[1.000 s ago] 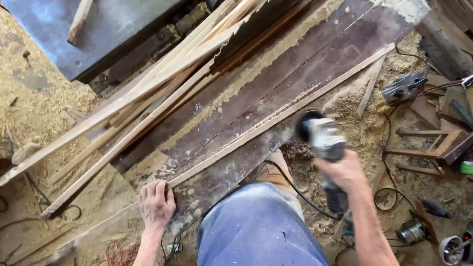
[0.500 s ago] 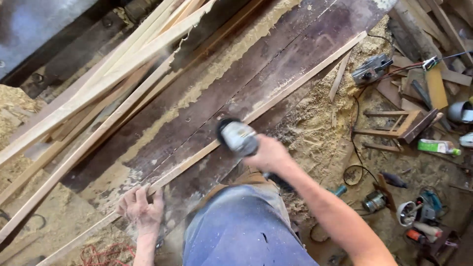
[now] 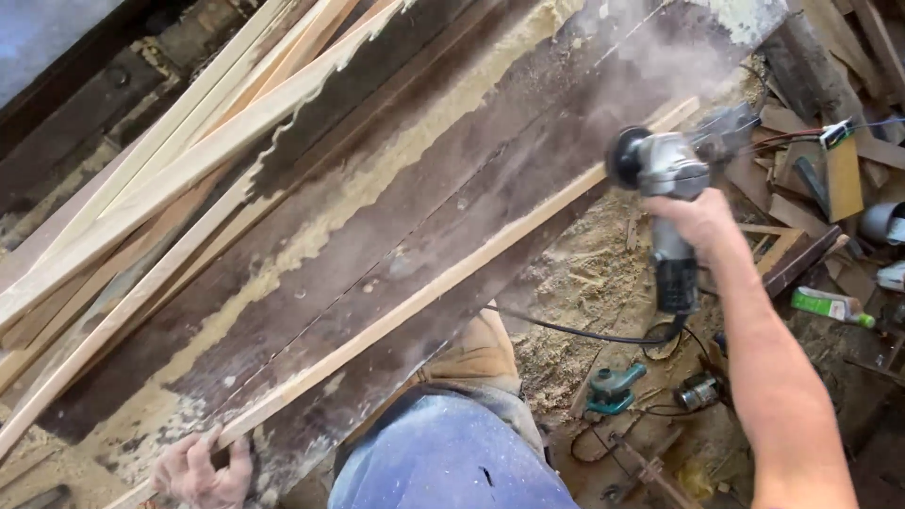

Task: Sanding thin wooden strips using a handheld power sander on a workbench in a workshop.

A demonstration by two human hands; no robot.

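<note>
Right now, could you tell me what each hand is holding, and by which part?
The right hand grips the angle grinder around its body. The left hand presses the near end of the thin wooden strip.

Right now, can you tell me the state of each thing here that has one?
angle grinder: held at the strip's far end, dust rising
wooden strip: flat on the dark board
dark board: sawdust-streaked
right hand: gripping the grinder
left hand: pressing the strip's near end
green bottle: lying down
</note>
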